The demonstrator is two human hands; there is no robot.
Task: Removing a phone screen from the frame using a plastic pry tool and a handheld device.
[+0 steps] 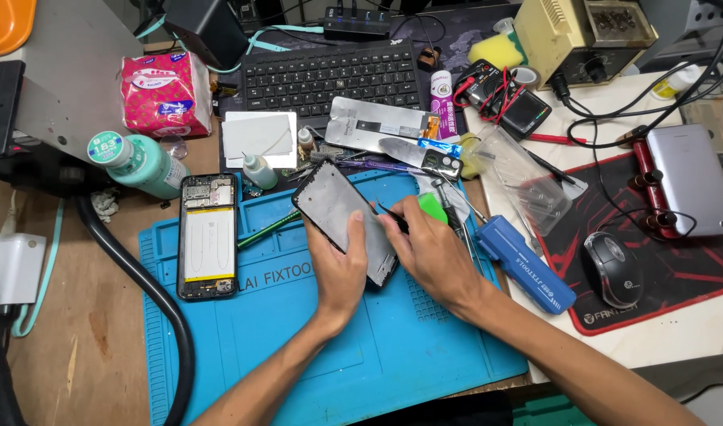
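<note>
My left hand [339, 268] holds a dark phone frame panel [336, 207] from below, tilted above the blue work mat [243, 331]. My right hand [431, 251] pinches a thin black tool [391, 218] whose tip touches the panel's right edge. A green plastic pick [434, 207] shows just behind my right fingers. To the left on the mat lies an opened phone body [208, 235] with its battery and board exposed.
A blue tool case [526, 263] lies right of my hand. Behind are a keyboard [334, 77], a silver back cover [377, 123], small bottles [259, 170], a tissue pack [164, 93], a mouse [614, 268] on a red pad, and a thick black hose [152, 292].
</note>
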